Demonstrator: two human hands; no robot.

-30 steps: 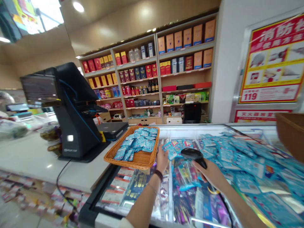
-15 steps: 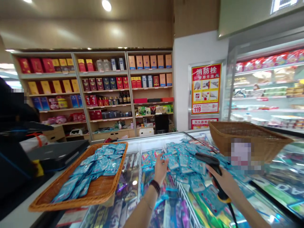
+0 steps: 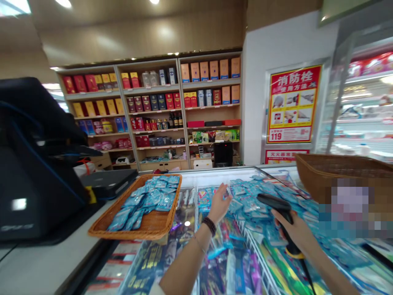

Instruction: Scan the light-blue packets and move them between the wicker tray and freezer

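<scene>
1. Left hand [image 3: 218, 203] is open with its fingers spread, palm turned away, over the freezer [image 3: 215, 174]. Its fingertips are just beside the blue packets [image 3: 254, 205], and I cannot tell whether they touch them.
2. Bead bracelet [image 3: 209, 225] and thin bangle [image 3: 199, 244] circle the left wrist.
3. Right hand [image 3: 291, 229] is curled around the grip of a black scanner [image 3: 278, 205], with its head pointing left over the packets.
4. Cable [image 3: 308, 274] runs down from the scanner's base, past a yellow ring [image 3: 294, 252].
5. Packets lie heaped in the freezer's right-hand section, from its far edge toward the right hand. Bright packs [image 3: 229, 262] fill the section under the forearms.
6. Tray [image 3: 124, 233], made of wicker, rests at the freezer's left edge, overlapping the counter [image 3: 55, 250]. It holds a loose layer of more blue packets [image 3: 145, 200].
7. Basket [image 3: 334, 164], also wicker, sits at the right side of the view, with a pixelated patch [image 3: 346, 205] across its front.
8. Terminal [image 3: 37, 155], black, stands on the counter at far left, beside a dark flat device [image 3: 107, 182].
9. Shelves [image 3: 147, 102] of boxes and bottles line the far wall. A red and yellow poster [image 3: 293, 104] hangs to their right, beside a chilled display case [image 3: 359, 123].
</scene>
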